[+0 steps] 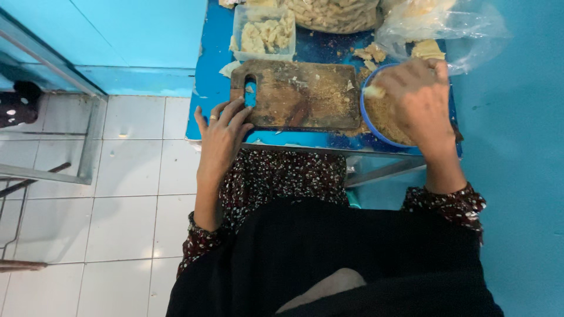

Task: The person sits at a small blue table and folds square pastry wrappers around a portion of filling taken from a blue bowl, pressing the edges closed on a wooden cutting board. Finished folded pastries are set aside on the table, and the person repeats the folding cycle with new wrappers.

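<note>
Pressing a pale piece [376, 91] into the crumb bowl [369, 120], the right hand [418, 97] grips it closed. Left hand [224, 130] lies open, steadying the board [296, 94]; the bowl overhangs the desk [211, 58] edge and could tip.

Pale piece [375, 91] over crumb-filled blue bowl [369, 120].

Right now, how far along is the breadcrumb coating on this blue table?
Done: hard to say; no finished pieces are clearly visible. In hand: the right hand presses a pale piece into the blue bowl of crumbs, while the left hand rests on the edge of the crumb-dusted wooden cutting board. Left: the clear plastic container holds more pale pieces, and others lie in the plastic bag.
</note>
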{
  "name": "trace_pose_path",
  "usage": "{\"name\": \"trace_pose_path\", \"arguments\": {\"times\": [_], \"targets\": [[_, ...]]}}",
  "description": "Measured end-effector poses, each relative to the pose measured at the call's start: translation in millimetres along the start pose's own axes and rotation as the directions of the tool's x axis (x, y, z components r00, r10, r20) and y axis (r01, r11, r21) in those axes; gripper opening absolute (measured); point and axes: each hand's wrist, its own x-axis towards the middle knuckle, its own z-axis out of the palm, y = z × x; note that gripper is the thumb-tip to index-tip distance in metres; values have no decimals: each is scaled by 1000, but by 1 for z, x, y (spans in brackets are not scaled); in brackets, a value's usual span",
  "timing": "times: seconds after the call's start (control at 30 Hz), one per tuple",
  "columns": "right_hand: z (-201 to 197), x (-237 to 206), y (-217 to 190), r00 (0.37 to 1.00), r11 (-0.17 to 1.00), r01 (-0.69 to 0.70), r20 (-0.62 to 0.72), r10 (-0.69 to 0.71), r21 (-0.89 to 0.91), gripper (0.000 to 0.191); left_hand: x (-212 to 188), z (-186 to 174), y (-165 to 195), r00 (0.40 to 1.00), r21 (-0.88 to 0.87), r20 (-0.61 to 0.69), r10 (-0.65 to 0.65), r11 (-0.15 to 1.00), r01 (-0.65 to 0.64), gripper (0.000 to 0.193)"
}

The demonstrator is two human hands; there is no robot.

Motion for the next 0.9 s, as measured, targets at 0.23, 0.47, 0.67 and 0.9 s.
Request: {"name": "trace_pose_path", "arguments": {"times": [0.23,0.47,0.67,0.9], "targets": [[5,-19,-35,983,788,-165,30,183,593,27,-1,-1,2,1000,-17,2,-14,1000,14,39],[1,-38,-61,982,929,-188,50,182,319,27,-1,0,-1,999,-36,16,-27,999,28,39],[-13,-49,-57,947,773,-281,36,318,569,30,-3,1,3,999,-152,-31,-39,988,34,41],[25,-40,-62,897,548,-372,137,421,749,27,-17,-20,27,978,-386,-190,-91,922,11,34]]}}
